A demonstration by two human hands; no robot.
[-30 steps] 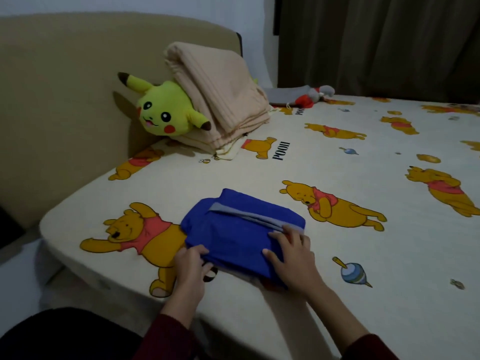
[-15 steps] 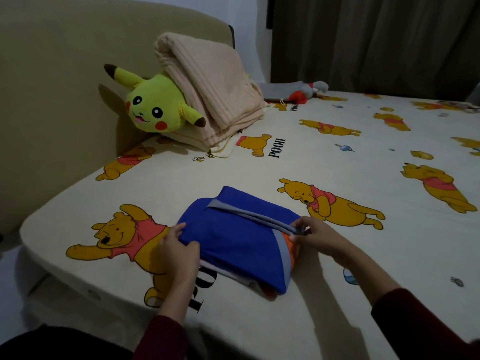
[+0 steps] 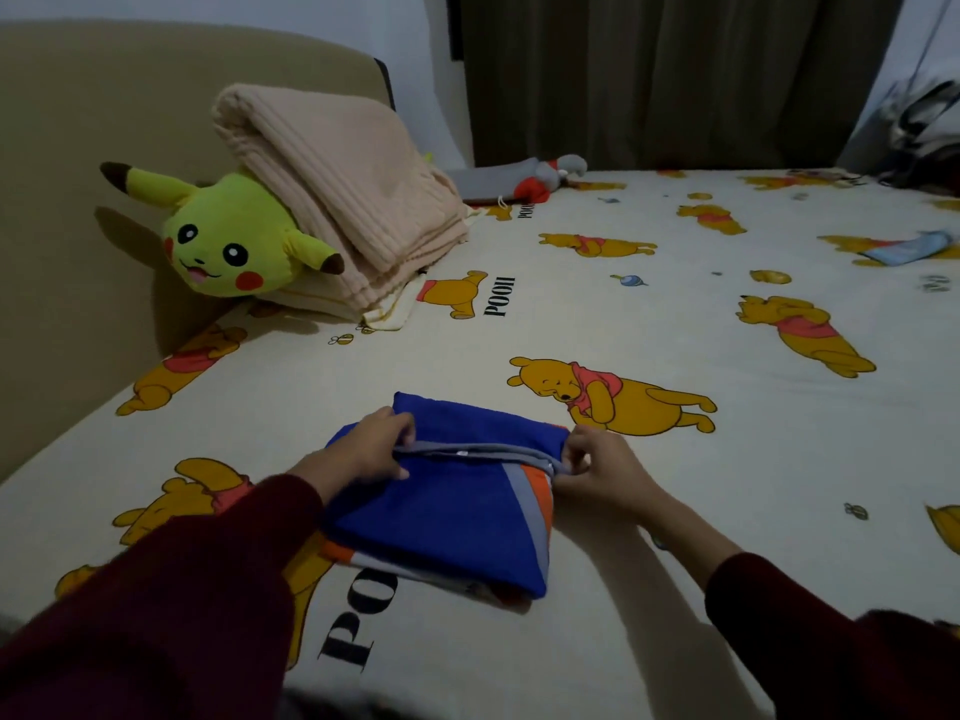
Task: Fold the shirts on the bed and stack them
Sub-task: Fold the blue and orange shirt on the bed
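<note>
Shirt point(image 3: 441, 517), blue, is seen folded small at lower centre of the bed point(image 3: 727, 459); its grey band is pinched by left hand point(image 3: 371, 449) and right hand point(image 3: 597, 472). Stacking seems not yet done.

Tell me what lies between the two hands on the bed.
In the head view, the folded blue shirt spans the stretch; left hand and right hand each pinch an end of its grey band.
</note>
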